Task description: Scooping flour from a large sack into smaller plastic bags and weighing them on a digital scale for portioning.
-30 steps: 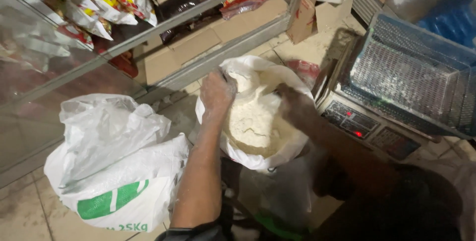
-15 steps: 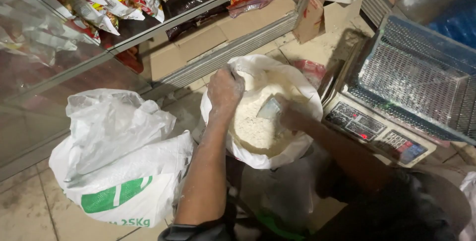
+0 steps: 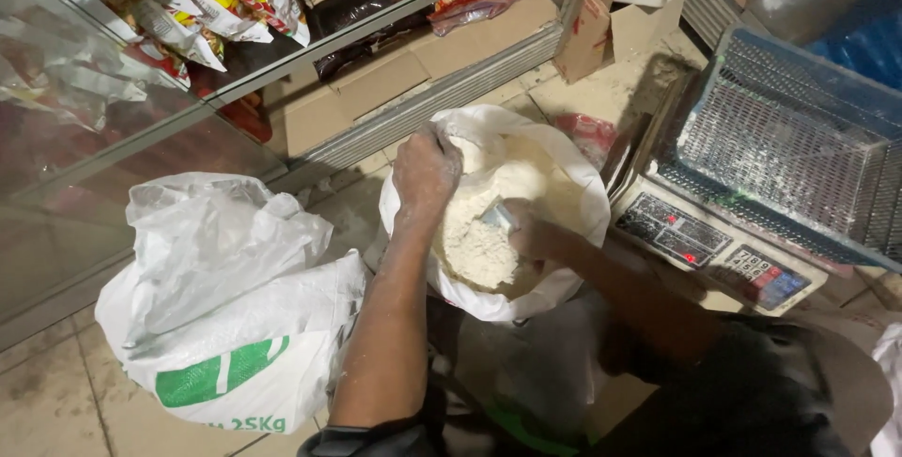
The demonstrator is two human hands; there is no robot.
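Observation:
An open white sack point(image 3: 573, 185) of pale flour point(image 3: 479, 246) stands on the floor in front of me. My left hand point(image 3: 425, 173) grips the sack's rim on its left side and holds the mouth open. My right hand point(image 3: 531, 232) is inside the sack, shut on a small metal scoop point(image 3: 498, 216) that is pushed into the flour. Both hands and forearms are dusted with flour.
A second white sack point(image 3: 225, 325) with a green mark, its top folded shut, sits at the left. A digital scale point(image 3: 714, 241) with a metal pan point(image 3: 789, 147) stands at the right. A glass display counter point(image 3: 113, 119) with snack packets and cardboard boxes point(image 3: 395, 72) lies beyond.
My right hand has pushed the scoop lower into the flour. My left hand stays on the sack's rim. The view has shifted slightly.

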